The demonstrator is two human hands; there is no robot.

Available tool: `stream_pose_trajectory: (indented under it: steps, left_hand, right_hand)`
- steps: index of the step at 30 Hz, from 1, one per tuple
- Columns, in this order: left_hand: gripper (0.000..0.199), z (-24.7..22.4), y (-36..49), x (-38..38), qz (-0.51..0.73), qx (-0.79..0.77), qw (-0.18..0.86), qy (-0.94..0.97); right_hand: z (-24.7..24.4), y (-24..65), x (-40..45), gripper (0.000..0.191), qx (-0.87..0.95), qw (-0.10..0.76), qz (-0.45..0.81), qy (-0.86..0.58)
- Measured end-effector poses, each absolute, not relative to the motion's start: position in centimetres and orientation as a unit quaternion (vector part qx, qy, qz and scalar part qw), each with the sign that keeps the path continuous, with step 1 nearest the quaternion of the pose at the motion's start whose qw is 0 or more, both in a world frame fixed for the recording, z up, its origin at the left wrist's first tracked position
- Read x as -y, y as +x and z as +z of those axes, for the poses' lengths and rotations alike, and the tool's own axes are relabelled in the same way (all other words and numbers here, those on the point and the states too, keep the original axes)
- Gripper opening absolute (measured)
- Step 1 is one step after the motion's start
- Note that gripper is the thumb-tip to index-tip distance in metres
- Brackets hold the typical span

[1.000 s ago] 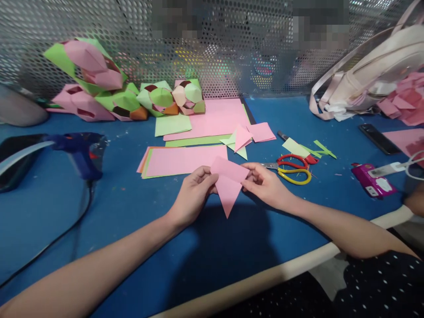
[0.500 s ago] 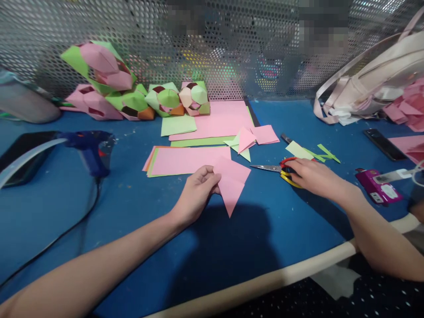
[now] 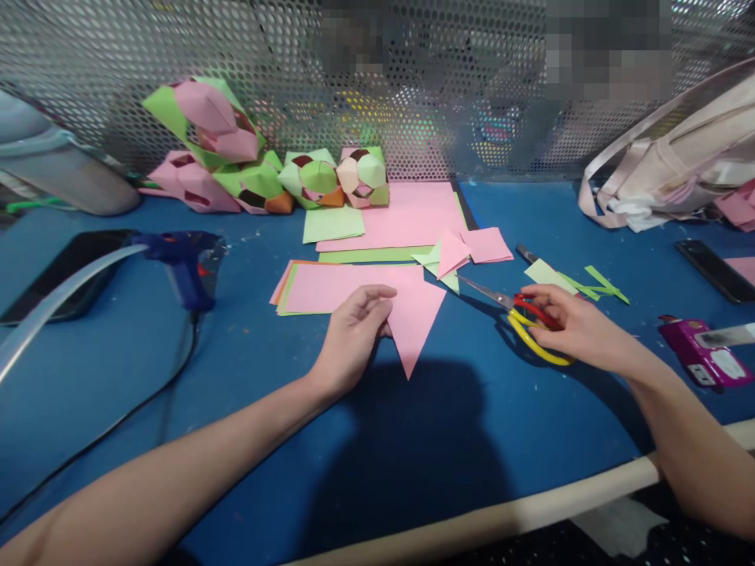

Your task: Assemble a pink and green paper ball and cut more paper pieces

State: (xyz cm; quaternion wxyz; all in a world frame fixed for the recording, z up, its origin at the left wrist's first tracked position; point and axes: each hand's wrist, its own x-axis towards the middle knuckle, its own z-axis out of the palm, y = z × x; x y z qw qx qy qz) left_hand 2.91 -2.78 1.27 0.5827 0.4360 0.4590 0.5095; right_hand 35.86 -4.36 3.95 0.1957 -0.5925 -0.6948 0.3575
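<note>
Between the thumb and fingers of my left hand (image 3: 357, 334) is a folded pink paper (image 3: 416, 318), its point hanging toward me. My right hand (image 3: 581, 326) grips scissors (image 3: 510, 305) by a red and a yellow handle; the blades look closed and point left, lifted off the table. Behind the held paper lies a stack of pink, green and orange paper strips (image 3: 342, 279). Close to the scissor tips are folded pink and green pieces (image 3: 453, 253) and a small pink paper square (image 3: 488, 244).
Folded paper shapes (image 3: 312, 179) stand along the perforated metal screen (image 3: 265, 47). A blue glue gun (image 3: 185, 267) with its cord is at left, near a bottle (image 3: 64, 161). Green offcuts (image 3: 607, 283), a phone (image 3: 713, 270), a purple box (image 3: 705, 354) and a bag (image 3: 678, 149) are at right.
My right hand has picked the scissors up off the table, tilting them. The pink paper in my left hand has turned slightly. The view has shifted a little left.
</note>
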Motion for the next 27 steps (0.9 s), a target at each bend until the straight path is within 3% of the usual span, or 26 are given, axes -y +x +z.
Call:
stream_pose_trajectory:
  steps: [4, 9, 12, 18, 27]
  left_hand:
    - [0.021, 1.3, 2.9, 2.7, 0.509, -0.471, 0.576, 0.432]
    - [0.029, 1.6, 2.7, 2.5, 0.546, -0.46, 0.532, 0.455]
    - [0.031, 2.2, 2.6, 2.3, 0.564, -0.439, 0.533, 0.452]
    - [0.033, 3.7, 2.4, 2.2, 0.577, -0.411, 0.558, 0.432]
    - [0.038, 4.5, 2.9, 2.7, 0.57, -0.402, 0.567, 0.439]
  right_hand:
    - [3.7, 34.3, 4.6, 0.074, 0.599, 0.222, 0.542, -0.546]
    - [3.5, 33.5, 5.0, 0.057, 0.54, 0.252, 0.628, -0.5]
    - [3.9, 33.3, 5.3, 0.048, 0.546, 0.272, 0.631, -0.479]
    - [5.1, 32.6, 6.1, 0.05, 0.611, 0.189, 0.601, -0.479]
    - [6.0, 31.1, 6.1, 0.048, 0.638, 0.161, 0.582, -0.477]
